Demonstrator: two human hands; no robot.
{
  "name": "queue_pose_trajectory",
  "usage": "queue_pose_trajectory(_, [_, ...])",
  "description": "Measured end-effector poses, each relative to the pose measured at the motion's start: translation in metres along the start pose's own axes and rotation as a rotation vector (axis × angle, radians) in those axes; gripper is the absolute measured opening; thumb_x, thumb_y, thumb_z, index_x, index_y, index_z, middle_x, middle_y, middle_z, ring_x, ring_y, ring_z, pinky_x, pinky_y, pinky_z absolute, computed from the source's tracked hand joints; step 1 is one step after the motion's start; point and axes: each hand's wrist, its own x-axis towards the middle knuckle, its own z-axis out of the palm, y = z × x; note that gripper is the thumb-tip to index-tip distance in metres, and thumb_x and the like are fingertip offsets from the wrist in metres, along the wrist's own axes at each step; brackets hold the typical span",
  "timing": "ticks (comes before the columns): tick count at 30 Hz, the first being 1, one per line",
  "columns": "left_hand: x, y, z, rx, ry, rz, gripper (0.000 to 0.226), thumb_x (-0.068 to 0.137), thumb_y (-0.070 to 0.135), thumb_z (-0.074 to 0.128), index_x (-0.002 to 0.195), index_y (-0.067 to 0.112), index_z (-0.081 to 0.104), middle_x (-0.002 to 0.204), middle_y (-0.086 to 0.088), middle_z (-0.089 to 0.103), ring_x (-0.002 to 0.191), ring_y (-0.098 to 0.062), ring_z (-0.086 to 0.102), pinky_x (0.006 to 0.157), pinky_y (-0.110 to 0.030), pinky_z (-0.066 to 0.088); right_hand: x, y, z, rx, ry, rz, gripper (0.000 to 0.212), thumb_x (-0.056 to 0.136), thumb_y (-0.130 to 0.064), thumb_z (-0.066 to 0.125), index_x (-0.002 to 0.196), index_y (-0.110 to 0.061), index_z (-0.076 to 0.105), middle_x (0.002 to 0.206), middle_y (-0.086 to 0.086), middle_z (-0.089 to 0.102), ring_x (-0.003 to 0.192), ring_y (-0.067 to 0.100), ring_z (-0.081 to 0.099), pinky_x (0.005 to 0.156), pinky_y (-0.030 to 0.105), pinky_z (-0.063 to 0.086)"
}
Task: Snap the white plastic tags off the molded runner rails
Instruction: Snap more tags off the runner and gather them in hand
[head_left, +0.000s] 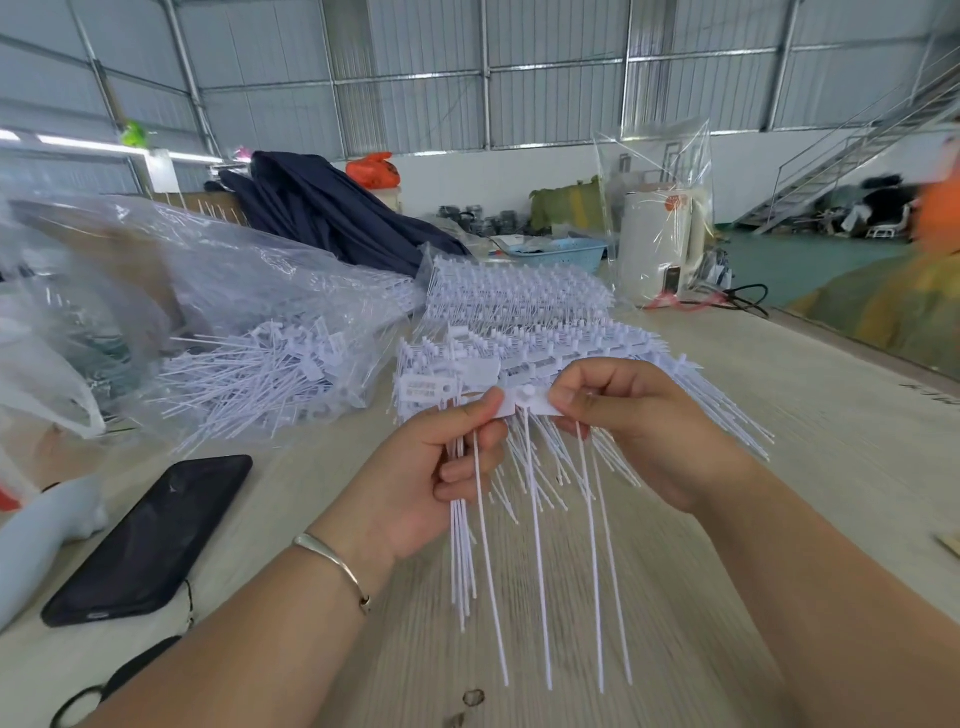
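1. In the centre of the frame both hands meet over a pale wooden table, holding a strip of white plastic tags between them.
2. The left hand has its fingers curled round a bundle of loose tag tails that hang toward the lower edge, while its thumb and forefinger pinch the left end of the strip.
3. The right hand pinches the strip's right end, fingers bent over the top and thumb beneath.
4. Several long thin tails drop from the strip between the two hands.
5. Just behind the hands, in mid-frame, lies a stack of runner rails with tags attached, their tails fanned out to the right.
6. At centre left a clear plastic bag lies open with a heap of separated tags at its mouth.
7. A dark phone lies at lower left; a silver bangle circles the left wrist.
8. A white appliance under clear film stands at upper right.
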Motion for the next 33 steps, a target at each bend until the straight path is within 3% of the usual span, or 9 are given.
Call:
queue_pose_trajectory(6, [0.0,-0.003,0.008,-0.14,0.009,0.05,0.015,0.077,0.02,0.069,0.064,0.018,0.062,0.057,0.007,0.051,0.033,0.0,0.03,0.032,-0.013,0.015,-0.001,-0.003,-0.002,0.105,-0.082,-0.058,0.02,0.085,-0.018,0.061,0.066,-0.015,0.062,0.06,-0.005,0.053,0.062,0.011,0.045,0.067,0.02,0.038])
queue_pose_trajectory(10, [0.0,-0.009,0.01,-0.226,-0.076,-0.028,0.017,0.076,0.016,0.073,0.081,0.013,0.057,0.055,0.007,0.051,0.032,0.0,0.035,0.032,-0.013,0.02,0.0,-0.001,0.002,0.103,-0.088,-0.058,0.018,0.083,-0.018,0.066,0.065,-0.019,0.064,0.06,-0.006,0.054,0.061,0.009,0.047,0.067,0.018,0.039])
queue_pose_trajectory(12, [0.0,-0.013,0.011,-0.177,-0.123,-0.06,0.031,0.073,0.025,0.08,0.088,0.008,0.06,0.054,0.007,0.049,0.032,0.001,0.034,0.031,-0.012,0.021,-0.001,0.003,0.005,0.116,-0.106,-0.05,0.012,0.08,-0.02,0.063,0.071,-0.013,0.063,0.061,-0.004,0.055,0.062,0.01,0.047,0.068,0.019,0.039])
queue_pose_trajectory(15, [0.0,-0.015,0.012,-0.042,-0.101,-0.059,0.027,0.07,0.036,0.077,0.075,0.011,0.07,0.051,0.008,0.035,0.031,0.001,0.029,0.03,-0.012,0.024,-0.001,0.009,0.009,0.134,-0.137,-0.043,0.016,0.082,-0.019,0.061,0.079,-0.004,0.06,0.062,-0.002,0.055,0.063,0.013,0.046,0.07,0.021,0.04])
queue_pose_trajectory(20, [0.0,-0.012,0.012,0.099,-0.008,0.031,0.025,0.078,0.035,0.072,0.063,0.016,0.067,0.051,0.006,0.05,0.031,0.001,0.026,0.032,-0.012,0.02,-0.001,0.01,0.012,0.065,-0.088,-0.037,0.016,0.084,-0.023,0.066,0.08,-0.008,0.064,0.063,-0.007,0.058,0.062,0.007,0.049,0.07,0.016,0.043])
queue_pose_trajectory(24, [0.004,-0.006,0.007,0.088,0.094,0.043,0.023,0.077,0.031,0.068,0.063,0.016,0.057,0.047,0.007,0.044,0.03,-0.001,0.024,0.037,-0.018,0.009,0.0,0.007,0.011,0.04,0.028,-0.019,0.016,0.076,-0.027,0.065,0.066,-0.014,0.063,0.058,-0.004,0.054,0.058,0.012,0.044,0.063,0.018,0.039])
queue_pose_trajectory(27, [0.003,-0.002,0.003,0.163,0.163,0.044,0.03,0.071,0.029,0.072,0.067,0.015,0.046,0.043,0.007,0.032,0.031,-0.004,0.021,0.032,-0.016,0.017,0.001,0.002,0.003,0.076,0.084,-0.001,0.02,0.073,-0.021,0.069,0.058,-0.012,0.059,0.05,-0.002,0.048,0.051,0.01,0.037,0.053,0.018,0.033])
queue_pose_trajectory(31, [0.003,-0.003,0.003,0.399,0.264,0.14,0.04,0.064,0.032,0.077,0.082,0.005,0.053,0.043,0.005,0.024,0.038,-0.01,0.021,0.042,-0.023,0.015,0.003,0.004,0.0,0.033,0.099,0.062,0.023,0.079,-0.003,0.065,0.057,-0.008,0.06,0.046,-0.002,0.047,0.045,0.009,0.034,0.047,0.017,0.028])
queue_pose_trajectory(33, [0.003,-0.003,0.0,0.427,0.265,0.157,0.032,0.07,0.023,0.077,0.078,0.005,0.051,0.043,0.004,0.023,0.038,-0.011,0.021,0.041,-0.021,0.018,0.003,0.002,-0.001,0.034,0.075,0.094,0.023,0.075,-0.004,0.067,0.054,-0.011,0.062,0.044,-0.004,0.047,0.043,0.007,0.035,0.045,0.014,0.029])
